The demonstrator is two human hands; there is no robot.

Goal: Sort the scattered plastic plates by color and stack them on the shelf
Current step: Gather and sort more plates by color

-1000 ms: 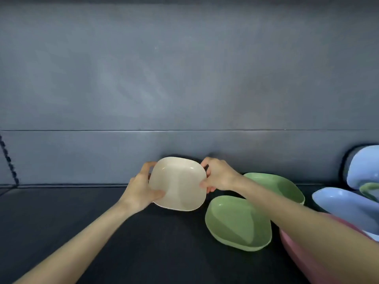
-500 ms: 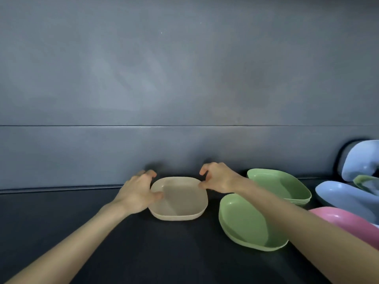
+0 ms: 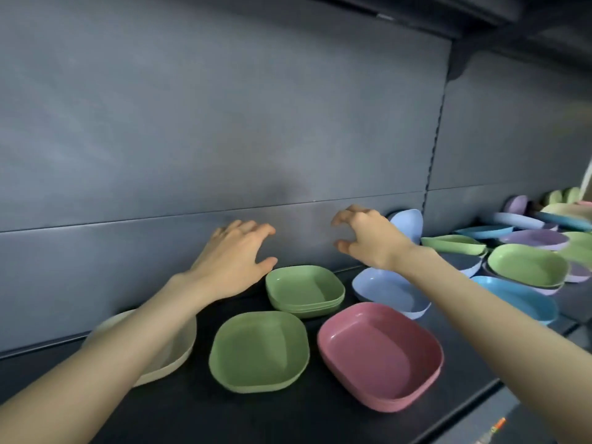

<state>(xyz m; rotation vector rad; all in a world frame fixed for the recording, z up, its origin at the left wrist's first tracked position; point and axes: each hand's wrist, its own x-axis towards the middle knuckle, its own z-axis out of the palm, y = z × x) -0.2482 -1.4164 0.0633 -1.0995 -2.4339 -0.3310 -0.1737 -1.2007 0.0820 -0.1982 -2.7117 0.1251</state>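
A cream plate point(image 3: 179, 350) lies on the dark shelf point(image 3: 288, 421) at the left, partly hidden under my left forearm. To its right sit a single green plate point(image 3: 259, 350), a small stack of green plates point(image 3: 304, 288) behind it, and a pink stack point(image 3: 381, 355). A pale blue plate point(image 3: 389, 294) lies under my right wrist, and another point(image 3: 408, 224) leans on the back wall. My left hand point(image 3: 234, 257) and my right hand point(image 3: 368, 237) hover above the plates, fingers spread, holding nothing.
Scattered green, blue and lilac plates point(image 3: 528, 264) crowd the shelf to the right, past a slotted upright point(image 3: 434, 139). The grey back panel point(image 3: 192, 123) rises close behind the plates. The shelf's front edge point(image 3: 458, 411) runs at the lower right.
Both hands have let go of the cream plate, which now lies on the shelf, and have lifted and moved right. The view has swung right, showing more plates.
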